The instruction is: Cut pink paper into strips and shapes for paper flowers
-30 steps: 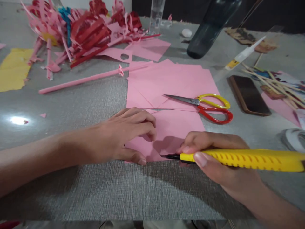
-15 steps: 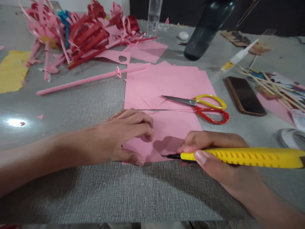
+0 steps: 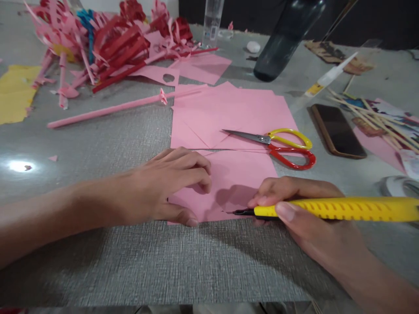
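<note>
A sheet of pink paper point(image 3: 242, 170) lies near the front of the grey table. My left hand point(image 3: 180, 185) rests on its left part with the fingers spread and bent, thumb near the front edge. A yellow utility knife point(image 3: 347, 209) is held in my right hand point(image 3: 301, 205), with its blade tip on the paper close to the front edge. A short cut shows just left of the tip. Scissors point(image 3: 271, 141) with one yellow and one red handle lie beyond, mostly over a stack of pink sheets point(image 3: 203, 109).
A phone point(image 3: 338, 131), a glue bottle point(image 3: 330, 76), thin sticks point(image 3: 382, 120) and a tape roll point(image 3: 401, 187) lie to the right. At the back stand a dark bottle point(image 3: 288, 39) and pink and red paper flowers point(image 3: 121, 43). A rolled pink stick point(image 3: 108, 112) lies left.
My right hand has drawn the utility knife slightly to the right, and a cut mark shows behind the blade. My left hand stays in place on the paper.
</note>
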`<state>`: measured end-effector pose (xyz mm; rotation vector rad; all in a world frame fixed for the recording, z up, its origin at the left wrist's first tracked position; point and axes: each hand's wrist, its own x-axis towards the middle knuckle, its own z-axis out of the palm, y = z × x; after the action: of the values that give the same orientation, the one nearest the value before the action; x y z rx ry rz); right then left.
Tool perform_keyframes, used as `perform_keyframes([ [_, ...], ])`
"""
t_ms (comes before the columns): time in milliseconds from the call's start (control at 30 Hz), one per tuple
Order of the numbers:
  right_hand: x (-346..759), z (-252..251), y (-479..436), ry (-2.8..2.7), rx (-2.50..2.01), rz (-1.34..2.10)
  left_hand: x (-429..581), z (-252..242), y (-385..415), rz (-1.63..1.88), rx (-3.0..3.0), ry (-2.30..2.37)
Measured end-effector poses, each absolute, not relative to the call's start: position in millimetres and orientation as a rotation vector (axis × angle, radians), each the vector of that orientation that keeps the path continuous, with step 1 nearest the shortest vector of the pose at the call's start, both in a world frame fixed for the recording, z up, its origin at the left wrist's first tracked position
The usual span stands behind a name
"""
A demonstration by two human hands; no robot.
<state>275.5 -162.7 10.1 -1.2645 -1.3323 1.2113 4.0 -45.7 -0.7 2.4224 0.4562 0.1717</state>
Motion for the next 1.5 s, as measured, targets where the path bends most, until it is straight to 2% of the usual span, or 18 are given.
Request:
perform_keyframes([
  [267, 273.0, 11.9, -161.7, -1.256, -1.326, 1.235, 3.5, -0.2, -45.6, 0.171, 2.424, 0.453],
  [933, 272.7, 7.5, -163.3, -1.473, -1.28, 1.08, 5.4, -1.2, -46.3, 0.208, 2.377, 0.464],
  [1300, 273.9, 13.2, -163.0, -1.398, -1.318, 1.159, 5.0, -2.8, -46.2, 0.191, 2.421, 0.471],
  [1500, 267.5, 15.0, -165.5, -1.375, -1.347, 1.076, 4.1, -4.4, -44.7, 0.195, 2.432, 0.446],
])
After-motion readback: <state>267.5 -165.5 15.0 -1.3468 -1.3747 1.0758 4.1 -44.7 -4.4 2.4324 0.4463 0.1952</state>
